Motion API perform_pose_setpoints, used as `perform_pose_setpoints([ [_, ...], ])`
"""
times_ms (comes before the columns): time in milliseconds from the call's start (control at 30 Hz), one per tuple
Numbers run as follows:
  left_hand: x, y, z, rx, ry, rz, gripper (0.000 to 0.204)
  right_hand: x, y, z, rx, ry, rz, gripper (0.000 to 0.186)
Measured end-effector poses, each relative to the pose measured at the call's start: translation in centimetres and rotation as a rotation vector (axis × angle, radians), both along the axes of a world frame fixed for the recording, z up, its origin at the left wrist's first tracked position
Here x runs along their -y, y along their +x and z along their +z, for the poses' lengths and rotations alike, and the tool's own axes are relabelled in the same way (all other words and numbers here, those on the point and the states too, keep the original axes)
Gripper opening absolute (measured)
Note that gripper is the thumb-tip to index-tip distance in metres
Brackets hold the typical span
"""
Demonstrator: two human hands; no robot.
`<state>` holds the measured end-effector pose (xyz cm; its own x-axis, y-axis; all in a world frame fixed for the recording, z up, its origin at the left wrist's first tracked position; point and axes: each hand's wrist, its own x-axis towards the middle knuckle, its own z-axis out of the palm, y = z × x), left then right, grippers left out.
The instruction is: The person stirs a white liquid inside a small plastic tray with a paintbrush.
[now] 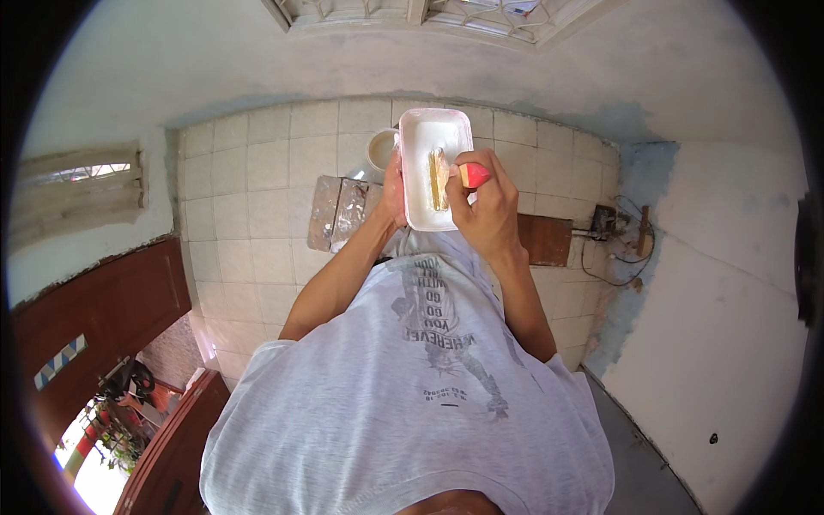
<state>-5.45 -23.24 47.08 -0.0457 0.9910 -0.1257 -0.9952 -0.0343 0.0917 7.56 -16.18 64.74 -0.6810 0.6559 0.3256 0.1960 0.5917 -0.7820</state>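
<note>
A white, paint-smeared rectangular tray [416, 129] is held up in front of my chest. My left hand [394, 193] grips its left side, with the fingers partly hidden behind it. In my right hand [492, 206] is a paintbrush [439, 182] with a red and yellow handle, the fingers closed around it. The wide brush head lies over the inside of the tray, where whitish paint shows. Whether the bristles touch the bottom, I cannot tell.
Beyond my left hand stands a round pale bucket [378, 153] on the tiled floor [232, 172]. Spattered boards [336, 215] lie near it. At right are a brown board [544, 240] and a dark box with loose cables [605, 221]. A brown door [94, 309] is at left.
</note>
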Motion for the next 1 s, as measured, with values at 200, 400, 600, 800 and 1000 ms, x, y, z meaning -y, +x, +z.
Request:
perform_pose_setpoints([
  [200,0.0,0.2,0.4,-0.097,-0.173,0.028,0.072,-0.4,0.0,0.6,-0.128,0.112,-0.019,0.010],
  [400,0.2,0.4,1.0,-0.021,-0.053,-0.015,0.074,-0.3,1.8,0.6,-0.027,0.047,-0.015,0.011],
  [600,0.1,0.8,1.1,-0.025,-0.063,0.008,0.076,-1.5,2.0,0.1,-0.057,0.084,-0.041,0.010],
  [800,0.4,1.4,0.4,-0.078,-0.097,0.050,0.074,-1.0,1.7,-0.6,-0.110,0.123,-0.066,0.008],
  [1000,0.8,1.3,-0.1,-0.054,-0.114,0.053,0.075,-0.7,2.1,-0.2,-0.067,0.105,-0.037,0.010],
])
